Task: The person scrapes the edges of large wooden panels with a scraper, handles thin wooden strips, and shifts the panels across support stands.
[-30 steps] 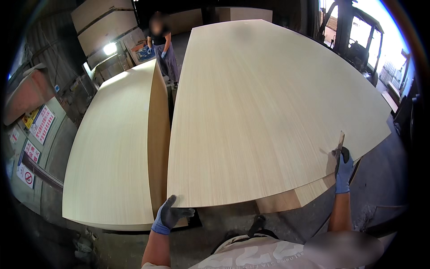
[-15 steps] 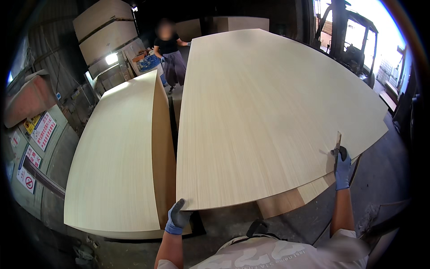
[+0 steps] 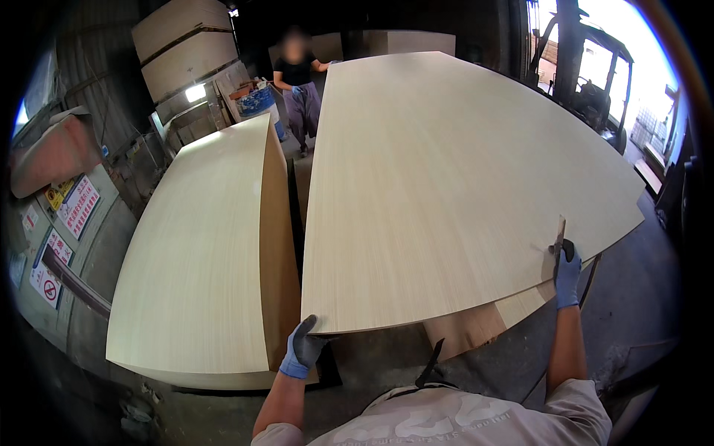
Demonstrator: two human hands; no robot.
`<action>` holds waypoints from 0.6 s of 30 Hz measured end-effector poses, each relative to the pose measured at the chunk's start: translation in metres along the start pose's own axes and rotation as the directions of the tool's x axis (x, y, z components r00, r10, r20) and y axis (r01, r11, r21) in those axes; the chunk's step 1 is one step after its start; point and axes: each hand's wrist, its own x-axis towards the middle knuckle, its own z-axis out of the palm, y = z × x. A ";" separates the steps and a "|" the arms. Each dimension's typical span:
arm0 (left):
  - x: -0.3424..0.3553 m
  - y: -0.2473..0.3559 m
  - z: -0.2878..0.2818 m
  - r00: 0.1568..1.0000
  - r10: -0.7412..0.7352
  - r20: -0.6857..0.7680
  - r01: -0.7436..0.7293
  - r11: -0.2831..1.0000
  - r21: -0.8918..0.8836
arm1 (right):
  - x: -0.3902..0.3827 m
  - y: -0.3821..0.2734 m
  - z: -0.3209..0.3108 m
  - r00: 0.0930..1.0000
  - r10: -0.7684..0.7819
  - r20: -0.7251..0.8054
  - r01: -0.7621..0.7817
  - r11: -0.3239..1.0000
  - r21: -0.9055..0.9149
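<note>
Sheet (image 3: 454,186), a pale wood panel, lies across the right stack, gripped at its near edge. The left hand (image 3: 301,349) curls around the near left corner; the right hand (image 3: 567,271) clamps the near right edge. A co-worker (image 3: 299,89) holds the far end. This looks like a two-person carry onto the left stack (image 3: 193,253); next calls for a level, matched sideways move.
</note>
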 end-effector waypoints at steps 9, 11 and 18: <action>-0.044 -0.030 0.018 0.947 -0.277 0.162 0.234 0.941 0.245 | 0.030 0.050 -0.017 0.993 0.040 -0.114 -0.035 0.998 0.043; -0.049 -0.071 -0.025 0.941 -0.108 0.320 -0.081 0.847 0.525 | 0.047 0.079 -0.038 0.984 0.006 -0.177 0.026 0.984 0.175; -0.134 -0.057 -0.027 0.940 -0.323 -0.106 0.336 0.841 0.424 | -0.008 0.053 -0.038 0.998 0.018 -0.060 -0.003 0.970 0.241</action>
